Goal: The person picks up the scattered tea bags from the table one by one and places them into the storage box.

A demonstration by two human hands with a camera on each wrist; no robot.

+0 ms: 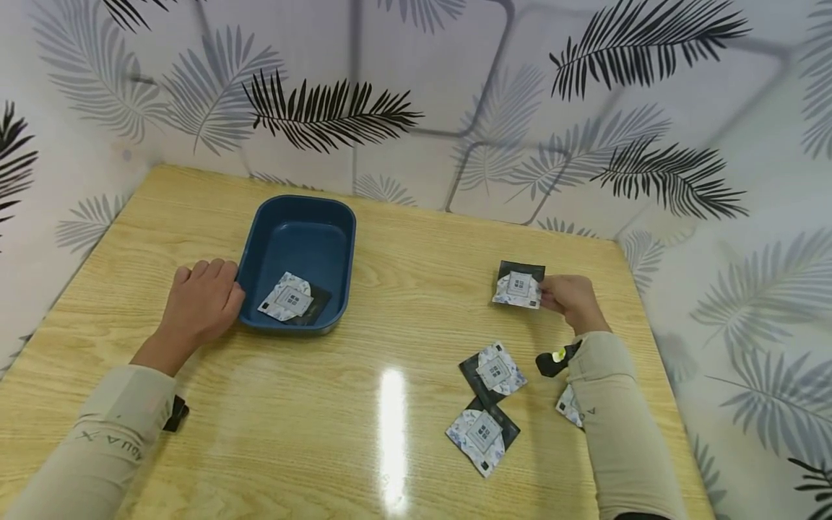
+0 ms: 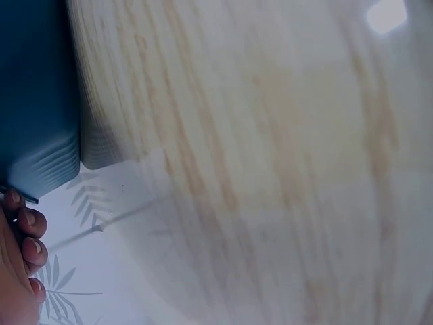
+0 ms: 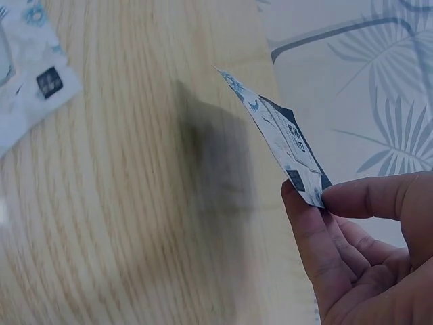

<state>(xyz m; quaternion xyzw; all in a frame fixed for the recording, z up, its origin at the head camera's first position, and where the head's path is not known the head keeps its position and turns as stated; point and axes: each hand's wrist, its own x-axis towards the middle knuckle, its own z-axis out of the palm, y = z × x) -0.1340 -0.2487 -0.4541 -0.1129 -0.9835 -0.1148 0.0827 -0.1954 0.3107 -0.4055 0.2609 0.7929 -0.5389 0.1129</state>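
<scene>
My right hand [image 1: 572,300] pinches a square black-and-white sachet [image 1: 518,284] by its edge, between thumb and fingers. In the right wrist view this sachet [image 3: 284,145] is tilted above the table, and its shadow falls on the wood. At the left, my left hand [image 1: 203,300] grips the near left rim of a blue plastic bin [image 1: 299,328]; in the left wrist view its fingertips [image 2: 32,250] curl at the bin's edge. Inside the bin lies a sachet [image 1: 289,297] of the same print, with a dark packet edge showing beside it.
Two more sachets, one farther back [image 1: 494,372] and one nearer [image 1: 483,435], overlap at their corners on the wooden table [image 1: 292,433]. Another sachet [image 1: 569,406] is partly hidden by my right sleeve. A leaf-patterned wall covering [image 1: 403,166] borders the table's back.
</scene>
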